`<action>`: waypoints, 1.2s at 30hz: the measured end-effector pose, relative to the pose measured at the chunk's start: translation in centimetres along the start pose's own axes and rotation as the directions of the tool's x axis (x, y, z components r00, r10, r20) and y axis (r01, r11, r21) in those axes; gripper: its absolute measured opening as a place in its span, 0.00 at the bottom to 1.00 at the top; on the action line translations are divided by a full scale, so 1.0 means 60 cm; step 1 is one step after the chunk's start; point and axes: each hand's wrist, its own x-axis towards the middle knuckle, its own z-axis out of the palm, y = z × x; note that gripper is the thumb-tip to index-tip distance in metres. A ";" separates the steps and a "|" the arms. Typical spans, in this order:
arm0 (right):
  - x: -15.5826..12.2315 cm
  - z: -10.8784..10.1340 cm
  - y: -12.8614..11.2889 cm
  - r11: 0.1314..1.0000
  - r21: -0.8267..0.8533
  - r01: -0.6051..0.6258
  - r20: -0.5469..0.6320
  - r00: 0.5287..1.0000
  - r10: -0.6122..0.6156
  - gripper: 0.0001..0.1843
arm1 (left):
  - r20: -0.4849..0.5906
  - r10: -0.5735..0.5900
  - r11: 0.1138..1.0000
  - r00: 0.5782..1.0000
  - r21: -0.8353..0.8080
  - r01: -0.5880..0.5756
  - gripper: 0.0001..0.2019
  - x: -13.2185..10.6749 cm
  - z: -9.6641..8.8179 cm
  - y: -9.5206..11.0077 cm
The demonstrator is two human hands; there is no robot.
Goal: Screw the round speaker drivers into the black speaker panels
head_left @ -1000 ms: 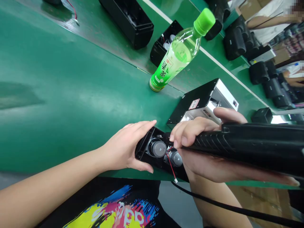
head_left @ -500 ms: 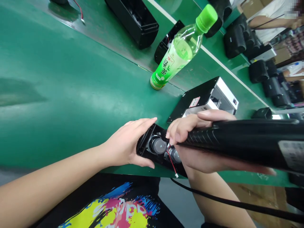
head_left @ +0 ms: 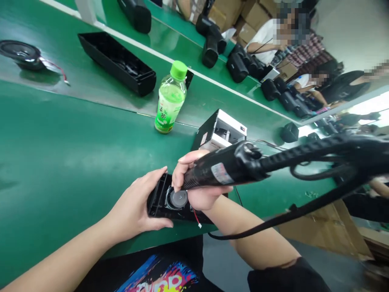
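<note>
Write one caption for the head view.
Head view: right hand holds a corded power tool over a speaker housing steadied by the left hand.

"Left hand (head_left: 138,205)?"

"Holding a black speaker housing (head_left: 155,201), open side up, on the green worktop (head_left: 75,142). Round speaker (head_left: 178,198) inside, red wire (head_left: 197,219) sticking out."

"Right hand (head_left: 202,198)?"

"Gripping a black corded electric screwdriver (head_left: 225,172), tilted, its tip end right by the speaker."

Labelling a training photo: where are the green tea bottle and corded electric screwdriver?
green tea bottle (head_left: 166,108), head view, on its label.
corded electric screwdriver (head_left: 209,174), head view, on its black barrel.
</note>
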 end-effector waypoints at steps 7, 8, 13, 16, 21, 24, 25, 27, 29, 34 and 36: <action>-0.009 -0.004 0.013 0.998 -0.045 -0.053 0.055 0.997 0.056 0.43 | -0.003 0.036 0.999 0.999 0.014 -0.036 0.59 0.003 -0.010 0.000; -0.005 -0.002 0.005 0.997 -0.051 -0.063 0.072 0.995 0.066 0.41 | -0.006 0.039 0.999 0.999 0.025 -0.039 0.59 0.002 -0.010 -0.001; 0.033 -0.020 -0.129 0.997 -0.037 0.071 -0.136 0.988 -0.075 0.45 | 0.000 0.029 0.990 1.000 0.141 -0.028 0.62 -0.003 -0.014 -0.005; 0.034 -0.077 -0.235 0.975 -0.182 0.129 -0.303 0.936 -0.180 0.35 | 0.002 0.006 0.984 1.000 0.180 -0.006 0.60 -0.006 -0.020 -0.006; -0.016 -0.206 -0.257 0.854 -0.519 -0.038 -0.460 0.855 -0.241 0.38 | 0.020 -0.025 0.984 0.999 0.178 0.021 0.58 -0.006 -0.032 0.000; -0.040 -0.260 -0.208 0.784 -0.580 -0.223 -0.499 0.857 -0.125 0.32 | 0.031 -0.102 0.987 0.994 0.129 0.097 0.57 -0.009 -0.033 0.009; -0.045 -0.272 -0.192 0.765 -0.590 -0.258 -0.503 0.859 -0.098 0.31 | 0.028 -0.139 0.985 0.990 0.110 0.135 0.56 -0.011 -0.032 0.012; -0.048 -0.289 -0.169 0.727 -0.613 -0.309 -0.501 0.864 -0.056 0.30 | 0.021 -0.215 0.974 0.976 0.072 0.213 0.57 -0.014 -0.031 0.017; -0.047 -0.298 -0.155 0.696 -0.630 -0.345 -0.504 0.863 -0.028 0.31 | 0.025 -0.269 0.963 0.963 0.032 0.268 0.59 -0.016 -0.031 0.018; -0.048 -0.304 -0.147 0.623 -0.661 -0.418 -0.530 0.848 0.006 0.41 | 0.032 -0.289 0.953 0.957 -0.087 0.291 0.67 -0.018 -0.032 0.013; -0.057 -0.307 -0.147 0.606 -0.669 -0.431 -0.530 0.848 0.018 0.41 | 0.030 -0.281 0.954 0.959 -0.104 0.282 0.69 -0.018 -0.032 0.010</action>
